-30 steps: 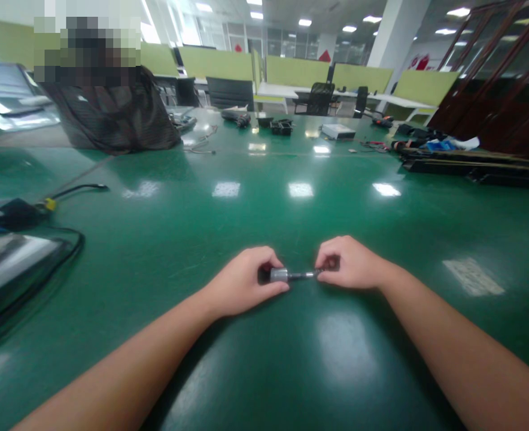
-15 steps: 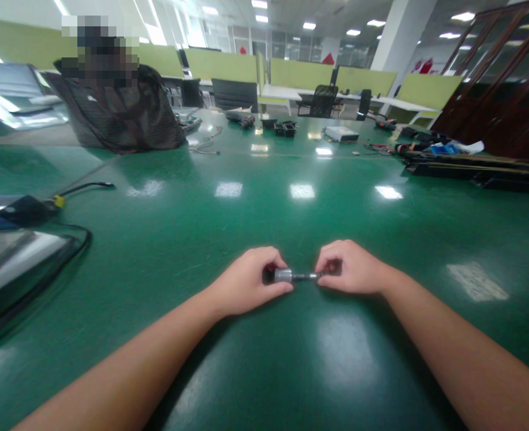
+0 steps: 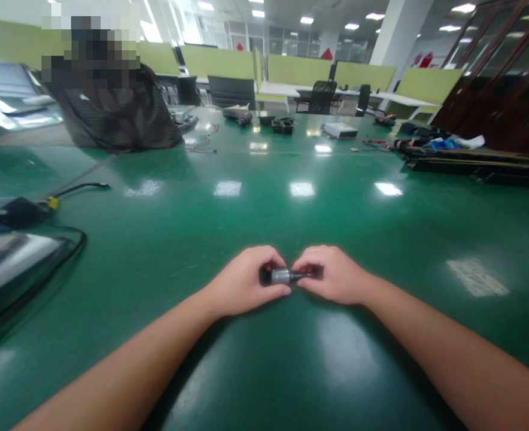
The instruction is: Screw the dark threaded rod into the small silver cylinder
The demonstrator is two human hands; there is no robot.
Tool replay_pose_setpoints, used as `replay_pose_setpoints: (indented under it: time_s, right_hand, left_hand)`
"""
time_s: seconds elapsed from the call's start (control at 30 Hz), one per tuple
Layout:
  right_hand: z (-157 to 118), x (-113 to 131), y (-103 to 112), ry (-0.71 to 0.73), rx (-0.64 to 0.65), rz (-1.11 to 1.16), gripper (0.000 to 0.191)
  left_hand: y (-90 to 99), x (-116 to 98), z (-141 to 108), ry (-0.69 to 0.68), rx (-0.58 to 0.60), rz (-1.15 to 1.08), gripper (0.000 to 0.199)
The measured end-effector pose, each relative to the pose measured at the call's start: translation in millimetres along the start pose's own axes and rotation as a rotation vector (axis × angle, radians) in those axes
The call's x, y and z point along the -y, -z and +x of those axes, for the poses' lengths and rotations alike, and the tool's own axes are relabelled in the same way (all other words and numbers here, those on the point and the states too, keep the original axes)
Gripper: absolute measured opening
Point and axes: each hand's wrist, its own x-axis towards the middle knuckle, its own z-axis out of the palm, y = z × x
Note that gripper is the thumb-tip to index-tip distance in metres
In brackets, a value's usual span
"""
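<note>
On the green tabletop, near the middle of the head view, my left hand (image 3: 256,281) curls round a small grey metallic cylinder (image 3: 281,276) lying level. Its left end is dark and partly hidden inside the palm. A thin dark shaft (image 3: 295,276) runs from the cylinder's right end. My right hand (image 3: 334,275) is closed, with thumb and fingertips pinching this shaft close to the cylinder. The far end of the shaft is hidden by my fingers. My two hands face each other with a narrow gap between them.
The green table (image 3: 264,221) is glossy with light reflections. A clear-topped case with a black cable (image 3: 78,245) lies at left. A dark mesh bag-like shape (image 3: 121,114) stands farther back. Black bars (image 3: 480,166) lie far right, and a white box (image 3: 340,130) sits at the back.
My right hand has slid left along the thin shaft, up close to the cylinder, so less of the shaft shows. My left hand has hardly moved.
</note>
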Motion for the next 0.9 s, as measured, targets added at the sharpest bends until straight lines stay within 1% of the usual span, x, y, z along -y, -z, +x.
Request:
replay_pose_setpoints:
  time_s: [0.07,0.2,0.4,0.6,0.77,0.9]
  right_hand:
    - [-0.1,-0.6,0.2,0.006,0.006,-0.002,0.015]
    - [0.2,-0.8,-0.3,0.022,0.002,0.006,0.013]
    - [0.9,-0.2,-0.1,0.037,0.002,-0.020,0.012]
    - [1.2,-0.1,-1.6,0.060,-0.004,-0.033,0.010]
    - [1.5,-0.1,-2.9,0.063,-0.017,-0.048,0.009]
    - [1.5,-0.6,-3.7,0.093,-0.025,-0.062,0.008]
  left_hand:
    - [0.5,-1.2,0.5,-0.014,0.006,-0.004,0.027]
    - [0.9,-3.4,1.3,-0.012,0.006,-0.008,0.021]
    - [-0.4,-2.0,1.1,-0.017,0.008,0.041,0.019]
    - [-0.9,0.2,2.3,-0.009,0.011,0.063,0.023]
    - [-0.3,-0.4,3.4,-0.028,0.009,0.066,0.022]
    - [0.2,-1.2,3.6,-0.038,0.013,0.066,0.021]
